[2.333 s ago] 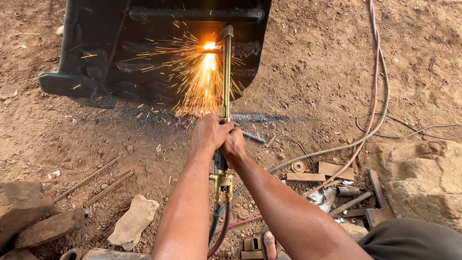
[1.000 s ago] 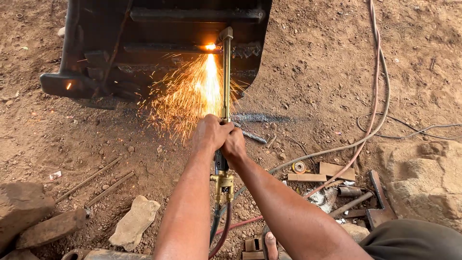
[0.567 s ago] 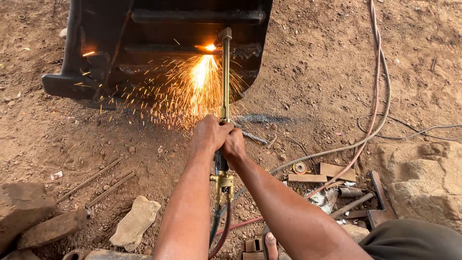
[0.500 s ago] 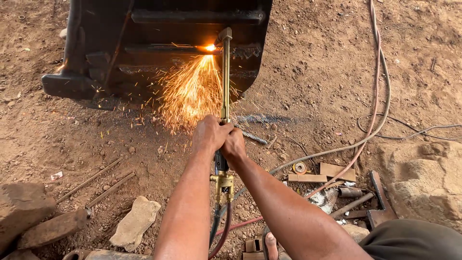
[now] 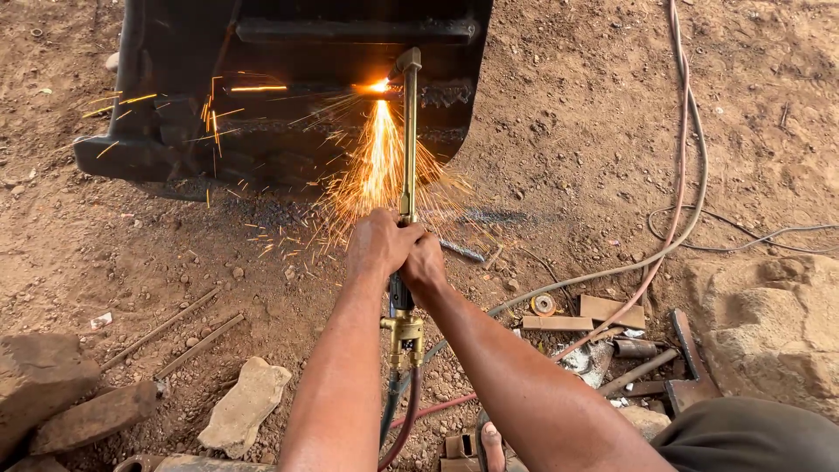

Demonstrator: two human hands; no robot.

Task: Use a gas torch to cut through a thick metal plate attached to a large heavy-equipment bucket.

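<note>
Over dirt | left hand [image 5: 377, 245], right hand [image 5: 423, 265]: grip closed on brass torch [image 5: 408, 149] | sparks [image 5: 376, 166] at black bucket [image 5: 297, 87]

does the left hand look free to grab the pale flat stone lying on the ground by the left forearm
Probably not as things stand. The left hand is wrapped around the cutting torch together with the right hand. The pale stone lies uncovered beside the left forearm, so only that grip stands in the way.
</note>
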